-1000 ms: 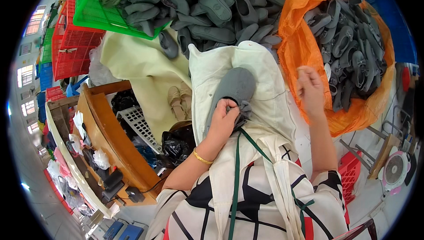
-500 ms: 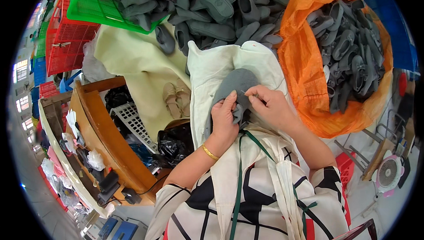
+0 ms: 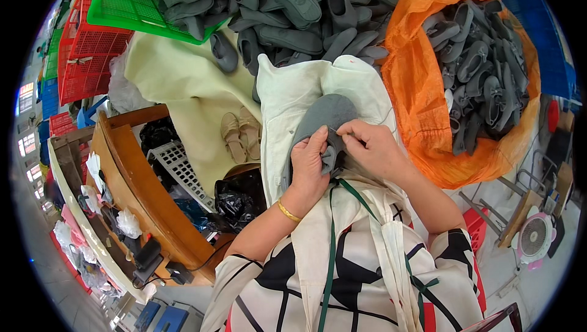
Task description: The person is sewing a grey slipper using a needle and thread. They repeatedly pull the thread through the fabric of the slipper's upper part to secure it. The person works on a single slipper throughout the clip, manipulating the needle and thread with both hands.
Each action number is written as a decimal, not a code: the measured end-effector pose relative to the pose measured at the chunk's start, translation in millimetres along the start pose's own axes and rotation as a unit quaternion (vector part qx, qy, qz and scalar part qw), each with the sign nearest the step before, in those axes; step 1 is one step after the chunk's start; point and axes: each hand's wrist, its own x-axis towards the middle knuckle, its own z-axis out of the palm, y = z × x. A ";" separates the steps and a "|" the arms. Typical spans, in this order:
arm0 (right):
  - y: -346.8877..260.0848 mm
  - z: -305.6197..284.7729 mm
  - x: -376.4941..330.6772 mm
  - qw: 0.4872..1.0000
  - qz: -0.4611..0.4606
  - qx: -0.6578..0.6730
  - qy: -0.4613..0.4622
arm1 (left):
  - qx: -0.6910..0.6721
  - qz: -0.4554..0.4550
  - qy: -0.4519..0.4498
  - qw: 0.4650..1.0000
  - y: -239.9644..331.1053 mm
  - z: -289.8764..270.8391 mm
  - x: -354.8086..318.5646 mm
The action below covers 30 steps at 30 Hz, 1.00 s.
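A grey slip-on shoe (image 3: 330, 112) lies over the white cloth on my lap, its rounded toe pointing away from me. My left hand (image 3: 310, 159) grips it near the opening, thumb on top and fingers wrapped round its side. Close by, my right hand (image 3: 367, 142) is closed in a pinch at the shoe's opening edge. A thin needle (image 3: 333, 131) shows at those fingertips, though its ends are hard to make out. Beneath the shoe, the white cloth (image 3: 284, 84) is spread over my lap.
Grey shoes (image 3: 293, 2) are heaped ahead, beside a green basket (image 3: 116, 11). An orange sack (image 3: 406, 57) full of grey shoes stands at right. Left are a wooden drawer unit (image 3: 137, 179), beige shoes (image 3: 240, 133) and a black plastic bag (image 3: 239, 200). A fan (image 3: 536, 238) sits far right.
The right hand has shifted very slightly left, still pinching at the shoe's opening edge. The left hand keeps its hold, and the surroundings have moved a little in view.
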 end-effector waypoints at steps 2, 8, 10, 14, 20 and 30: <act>-1.0 -1.0 0.2 1.000 0.001 -0.004 -0.003 | 0.001 -0.002 0.003 1.000 0.1 1.0 -0.1; -2.0 -3.9 3.9 1.000 -0.002 0.000 -0.014 | 0.011 -0.003 0.010 1.000 -0.6 1.2 -0.9; -4.8 -7.1 6.7 0.999 0.014 0.000 -0.032 | 0.017 -0.003 0.016 1.000 -0.6 1.8 -2.1; -8.1 -5.6 11.1 0.998 0.043 0.027 -0.049 | 0.028 -0.004 0.022 0.999 -0.2 2.8 -3.9; -1.4 -2.8 8.1 0.995 0.051 0.068 -0.044 | 0.032 -0.009 0.019 0.999 0.4 0.6 -4.0; -7.2 -6.1 1.4 0.996 0.056 0.058 -0.044 | 0.017 -0.014 0.009 1.000 -0.7 -3.1 -1.5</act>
